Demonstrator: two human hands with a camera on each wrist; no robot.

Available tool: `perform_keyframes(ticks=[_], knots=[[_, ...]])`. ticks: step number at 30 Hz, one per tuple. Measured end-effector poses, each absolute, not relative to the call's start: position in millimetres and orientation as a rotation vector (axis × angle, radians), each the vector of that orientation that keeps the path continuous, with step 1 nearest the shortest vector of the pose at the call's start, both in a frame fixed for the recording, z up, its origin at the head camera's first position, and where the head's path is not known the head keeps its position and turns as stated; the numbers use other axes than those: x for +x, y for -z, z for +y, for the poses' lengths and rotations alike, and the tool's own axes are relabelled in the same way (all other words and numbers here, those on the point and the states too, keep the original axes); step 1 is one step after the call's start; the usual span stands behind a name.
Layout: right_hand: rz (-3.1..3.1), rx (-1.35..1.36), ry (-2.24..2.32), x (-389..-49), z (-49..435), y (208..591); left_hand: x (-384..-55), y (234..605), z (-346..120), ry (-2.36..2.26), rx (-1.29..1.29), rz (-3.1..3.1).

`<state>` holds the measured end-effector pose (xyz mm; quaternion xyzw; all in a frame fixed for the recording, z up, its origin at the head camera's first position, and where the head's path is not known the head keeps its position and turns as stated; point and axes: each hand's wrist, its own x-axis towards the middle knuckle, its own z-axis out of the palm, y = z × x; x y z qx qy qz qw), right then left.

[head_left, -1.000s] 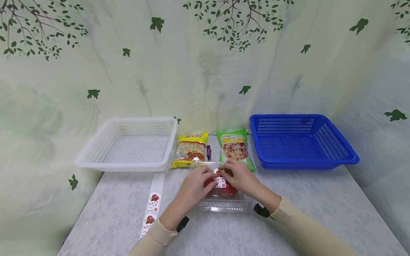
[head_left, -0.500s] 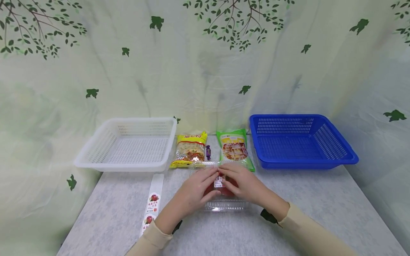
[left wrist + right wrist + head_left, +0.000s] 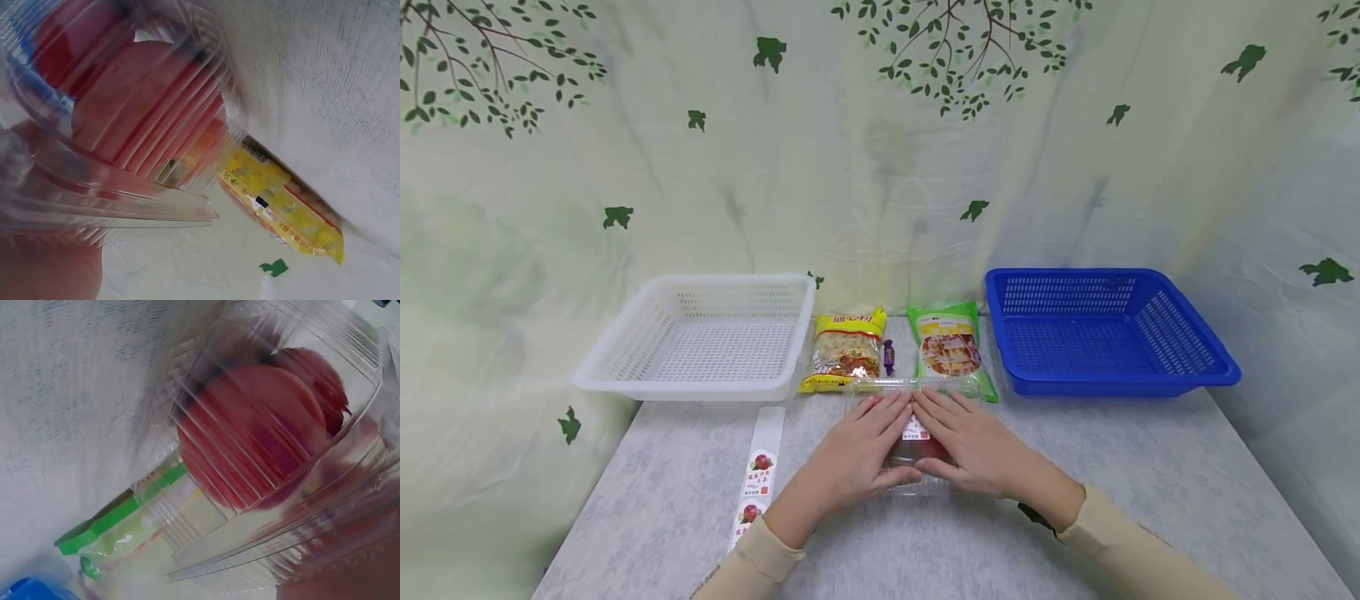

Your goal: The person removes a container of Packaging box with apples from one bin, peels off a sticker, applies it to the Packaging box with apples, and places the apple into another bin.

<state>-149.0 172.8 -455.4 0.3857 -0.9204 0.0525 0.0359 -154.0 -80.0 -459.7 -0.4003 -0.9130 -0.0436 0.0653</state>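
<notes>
A clear plastic clamshell box (image 3: 928,485) stands shut at the middle of the table. Red round fruits (image 3: 250,434) show through its ribbed wall in both wrist views. On the lid sits a white printed sticker (image 3: 916,430), partly covered by fingers. My left hand (image 3: 852,460) lies on the lid's left side with its fingers straight. The right hand (image 3: 987,452) rests on the right side in the same way, and the fingertips of both hands nearly meet over the sticker. Left of the box lies a strip of matching fruit stickers (image 3: 757,477).
Behind the box lie a yellow food bag (image 3: 847,350), a small purple wrapped candy (image 3: 889,358) and a green food bag (image 3: 951,343). A white basket (image 3: 786,379) stands at the back left, a blue basket (image 3: 1120,385) at the back right.
Earlier, the fingers of both hands pinched at the sticker on the lid. They have let go, straightened and spread flat over the lid around it. The box has stayed in place.
</notes>
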Motion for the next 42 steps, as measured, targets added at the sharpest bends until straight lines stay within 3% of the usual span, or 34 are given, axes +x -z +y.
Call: perform_keyframes(ticks=[42], knots=[[-2.817, 1.173, -0.085, -137.3, 177.1, 458.6, -146.6, 456.7, -84.5, 0.061, -1.249, -2.778]])
